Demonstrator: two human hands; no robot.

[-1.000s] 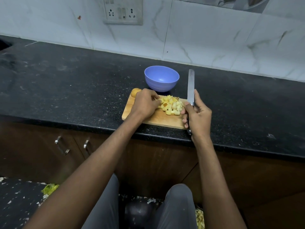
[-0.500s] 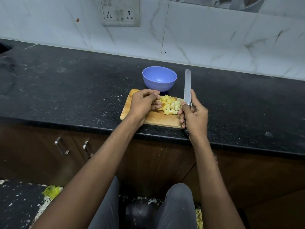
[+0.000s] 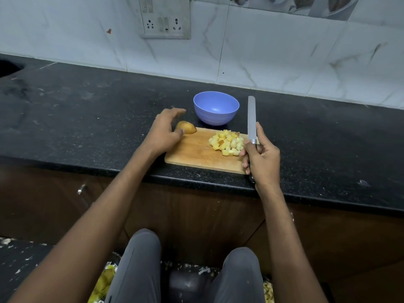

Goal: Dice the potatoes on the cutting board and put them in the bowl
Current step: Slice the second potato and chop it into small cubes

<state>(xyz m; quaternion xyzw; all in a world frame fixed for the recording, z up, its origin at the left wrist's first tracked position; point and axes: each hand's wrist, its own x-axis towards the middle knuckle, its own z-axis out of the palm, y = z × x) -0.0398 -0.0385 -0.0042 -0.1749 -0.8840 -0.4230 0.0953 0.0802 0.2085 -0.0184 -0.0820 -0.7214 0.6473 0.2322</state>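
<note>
Yellow potato cubes (image 3: 227, 142) heaped on cutting board (image 3: 196, 154) at bench front edge; our right hand (image 3: 261, 159) grips knife (image 3: 251, 117), left hand (image 3: 162, 133) spread, thumb touching uncut potato piece (image 3: 187, 127). Next: grasp, dice it; bowl (image 3: 216, 107) empty.

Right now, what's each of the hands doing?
Left hand: open, fingers spread, thumb touching the potato.
Right hand: holding the knife, blade pointing away.

I'm stretching my left hand (image 3: 162, 133) forward, fingers loosely spread and gripping nothing. My right hand (image 3: 261, 157) is curling round a knife (image 3: 251, 119) handle, thumb raised alongside, both forearms reaching out ahead.
</note>
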